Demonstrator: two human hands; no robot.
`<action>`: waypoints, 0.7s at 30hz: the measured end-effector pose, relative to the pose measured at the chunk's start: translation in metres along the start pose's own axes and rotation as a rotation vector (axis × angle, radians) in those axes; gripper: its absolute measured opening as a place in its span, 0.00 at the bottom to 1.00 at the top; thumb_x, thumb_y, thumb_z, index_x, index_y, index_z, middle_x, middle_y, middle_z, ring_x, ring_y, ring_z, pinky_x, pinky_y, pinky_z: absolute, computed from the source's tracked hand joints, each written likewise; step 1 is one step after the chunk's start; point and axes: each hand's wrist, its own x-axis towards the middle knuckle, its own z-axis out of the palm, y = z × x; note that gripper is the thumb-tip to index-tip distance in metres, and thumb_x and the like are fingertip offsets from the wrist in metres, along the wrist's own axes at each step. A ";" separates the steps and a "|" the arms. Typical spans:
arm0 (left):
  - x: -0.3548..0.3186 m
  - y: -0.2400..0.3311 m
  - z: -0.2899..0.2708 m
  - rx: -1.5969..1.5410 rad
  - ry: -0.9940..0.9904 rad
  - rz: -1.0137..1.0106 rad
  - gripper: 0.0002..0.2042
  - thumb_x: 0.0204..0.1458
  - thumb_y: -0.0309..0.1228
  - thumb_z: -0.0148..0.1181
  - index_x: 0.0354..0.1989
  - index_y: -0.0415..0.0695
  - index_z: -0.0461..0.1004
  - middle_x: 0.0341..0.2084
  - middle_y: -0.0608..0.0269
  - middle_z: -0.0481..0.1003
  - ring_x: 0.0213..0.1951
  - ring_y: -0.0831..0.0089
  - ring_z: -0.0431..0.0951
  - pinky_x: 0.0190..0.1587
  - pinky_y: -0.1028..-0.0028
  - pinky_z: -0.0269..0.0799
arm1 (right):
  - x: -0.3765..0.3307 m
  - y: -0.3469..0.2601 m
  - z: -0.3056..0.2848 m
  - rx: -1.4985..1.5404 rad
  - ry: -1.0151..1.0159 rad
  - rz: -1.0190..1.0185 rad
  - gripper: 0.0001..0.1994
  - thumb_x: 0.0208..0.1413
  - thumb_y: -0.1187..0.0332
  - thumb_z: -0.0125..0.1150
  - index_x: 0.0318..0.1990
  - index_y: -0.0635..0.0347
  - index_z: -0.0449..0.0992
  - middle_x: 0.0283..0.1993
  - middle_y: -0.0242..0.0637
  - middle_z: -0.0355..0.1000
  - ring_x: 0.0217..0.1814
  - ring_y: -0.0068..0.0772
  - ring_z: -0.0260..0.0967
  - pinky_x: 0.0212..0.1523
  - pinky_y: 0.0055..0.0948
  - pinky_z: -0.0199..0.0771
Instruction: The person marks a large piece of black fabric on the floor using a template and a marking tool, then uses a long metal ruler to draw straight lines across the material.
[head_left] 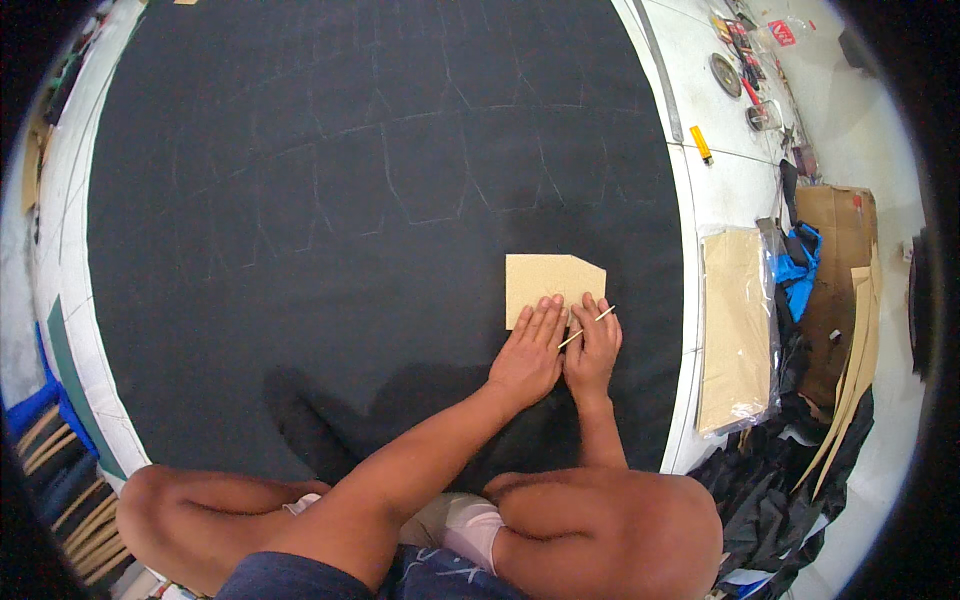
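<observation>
A tan cardboard template with one slanted corner lies on a large black cloth. My left hand rests on the template's lower edge, fingers stretched out flat over it. Close beside it, my right hand also touches the template near its lower right side. A thin pale pencil-like stick with a dark tip is held between my right fingers, slanting up to the right. Faint chalk-like lines mark the cloth beyond the template.
To the right lie a plastic-wrapped stack of tan card, a yellow cutter, a long metal ruler and a brown cardboard box. Crumpled black fabric sits at lower right. Rolls or slats stand at lower left.
</observation>
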 end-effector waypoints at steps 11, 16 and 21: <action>-0.004 0.001 -0.006 0.024 -0.048 -0.085 0.34 0.63 0.40 0.48 0.73 0.31 0.53 0.76 0.42 0.49 0.77 0.51 0.46 0.77 0.54 0.38 | 0.002 -0.005 0.006 -0.005 -0.038 -0.004 0.14 0.64 0.67 0.55 0.55 0.52 0.79 0.67 0.38 0.72 0.74 0.52 0.59 0.75 0.58 0.42; 0.001 0.002 -0.007 -0.052 -0.106 -0.105 0.35 0.61 0.38 0.53 0.72 0.29 0.54 0.75 0.37 0.48 0.76 0.43 0.47 0.77 0.49 0.39 | 0.003 -0.001 -0.001 0.119 0.055 -0.019 0.14 0.66 0.67 0.54 0.56 0.56 0.77 0.64 0.39 0.73 0.71 0.51 0.64 0.75 0.54 0.46; 0.001 0.007 -0.014 -0.008 -0.106 -0.114 0.37 0.62 0.41 0.55 0.73 0.29 0.52 0.75 0.39 0.47 0.77 0.47 0.46 0.77 0.50 0.40 | 0.015 0.028 -0.016 0.390 0.312 0.309 0.15 0.72 0.66 0.50 0.56 0.64 0.77 0.50 0.42 0.78 0.55 0.30 0.75 0.53 0.32 0.75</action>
